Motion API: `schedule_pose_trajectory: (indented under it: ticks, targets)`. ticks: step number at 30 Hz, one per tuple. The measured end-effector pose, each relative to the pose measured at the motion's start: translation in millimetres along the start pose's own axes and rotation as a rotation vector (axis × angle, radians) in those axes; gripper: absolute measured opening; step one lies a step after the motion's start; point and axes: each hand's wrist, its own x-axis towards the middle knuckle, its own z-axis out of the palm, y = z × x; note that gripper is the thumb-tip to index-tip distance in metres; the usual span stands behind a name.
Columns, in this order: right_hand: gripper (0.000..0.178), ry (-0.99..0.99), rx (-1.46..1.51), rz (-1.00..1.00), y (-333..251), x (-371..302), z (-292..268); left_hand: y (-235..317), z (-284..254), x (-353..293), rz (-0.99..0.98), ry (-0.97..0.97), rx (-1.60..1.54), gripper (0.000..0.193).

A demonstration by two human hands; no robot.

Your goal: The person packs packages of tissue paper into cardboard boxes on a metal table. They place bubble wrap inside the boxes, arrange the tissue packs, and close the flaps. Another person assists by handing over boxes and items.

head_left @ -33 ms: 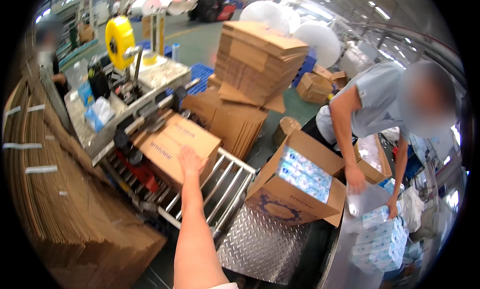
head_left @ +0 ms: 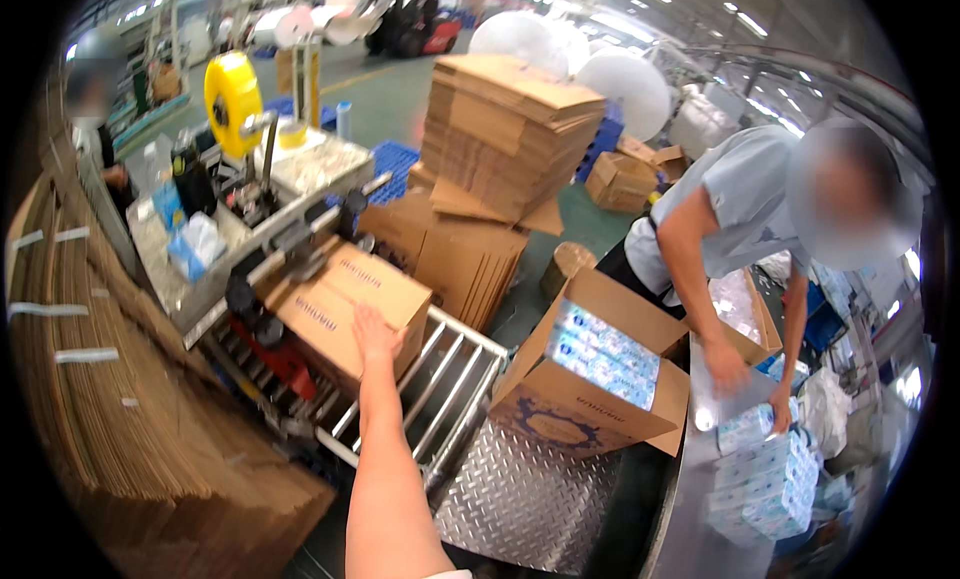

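carton (head_left: 338, 297) sits beneath a flattened left grip (head_left: 378, 333), underside hidden; right grip out of frame, cannot tell.

The closed carton (head_left: 345, 297) was matt brown cardboard, as were the open carton (head_left: 530, 387) and the stacked sheets (head_left: 510, 149). The rollers (head_left: 436, 377) were smooth, shiny metal; the tread plate (head_left: 525, 494) was rough-patterned, glinting metal. Glossy plastic film wrapped the packs (head_left: 762, 489). The co-worker's shirt (head_left: 745, 174) looked like matt cloth.
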Motion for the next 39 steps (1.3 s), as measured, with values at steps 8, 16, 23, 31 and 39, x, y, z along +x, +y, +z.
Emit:
schedule_pose_trajectory:
  ticks: [8,16,23,31,39]
  targets:
    - [0.027,-0.126,0.125,0.012,16,40,26,-16,-160,-159,0.829,0.345,-0.327,0.034]
    - [0.021,-0.381,-0.315,-0.668,-41,189,53,-89,-540,-312,0.276,1.051,0.530,0.045]
    - [0.024,-0.501,-0.406,-0.871,-52,227,100,-152,-571,-326,0.218,0.498,0.532,0.038]
    - [0.030,-0.570,-0.373,-0.509,-10,184,73,-112,-657,-332,0.008,1.138,0.645,0.013]
    - [0.018,-0.359,-0.114,-1.041,-111,87,93,201,-583,-386,1.340,1.093,0.696,0.036]
